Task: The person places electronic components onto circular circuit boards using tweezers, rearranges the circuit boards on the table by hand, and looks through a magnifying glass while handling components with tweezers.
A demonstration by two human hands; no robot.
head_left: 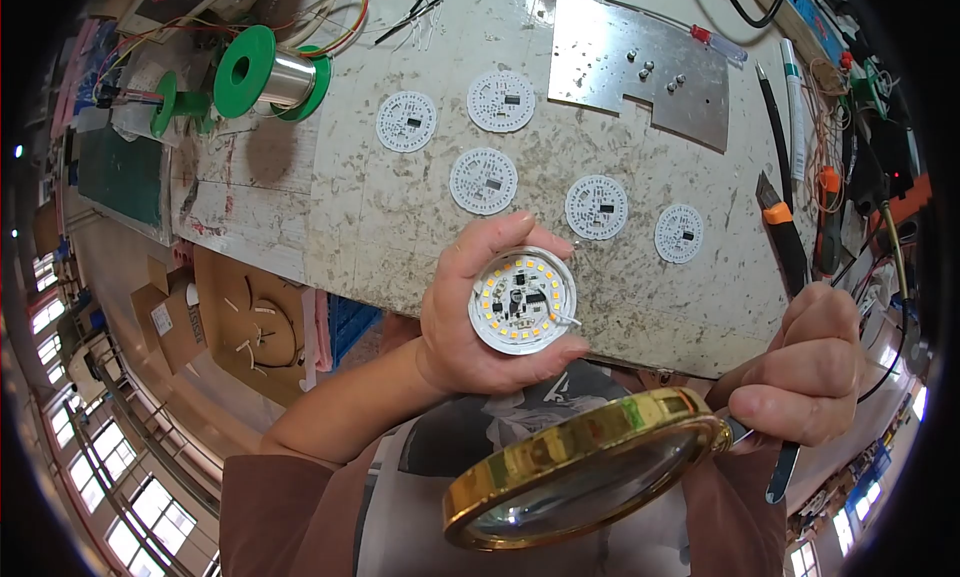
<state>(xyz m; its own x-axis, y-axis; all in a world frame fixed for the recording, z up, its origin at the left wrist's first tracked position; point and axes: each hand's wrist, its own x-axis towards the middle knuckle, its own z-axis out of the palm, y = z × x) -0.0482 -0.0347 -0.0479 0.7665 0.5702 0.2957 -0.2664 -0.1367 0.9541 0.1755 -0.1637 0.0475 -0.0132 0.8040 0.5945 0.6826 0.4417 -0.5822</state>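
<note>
Likely fragile, the LED disc [521,301] sits safest rim-held in the left grip [457,322], the right grip [806,369] apparently round a dark tool [784,473].

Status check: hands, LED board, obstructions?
Left hand holding round LED board, LEDs toward camera. Right hand gripping magnifying glass. Glass tilted, not blocking the board in this view.

The left hand [450,322] holds a round LED board [522,302], the right hand [803,365] a gold-rimmed magnifying glass [585,467]; five circuit boards [483,181] lie on the worktop [380,237].
</note>
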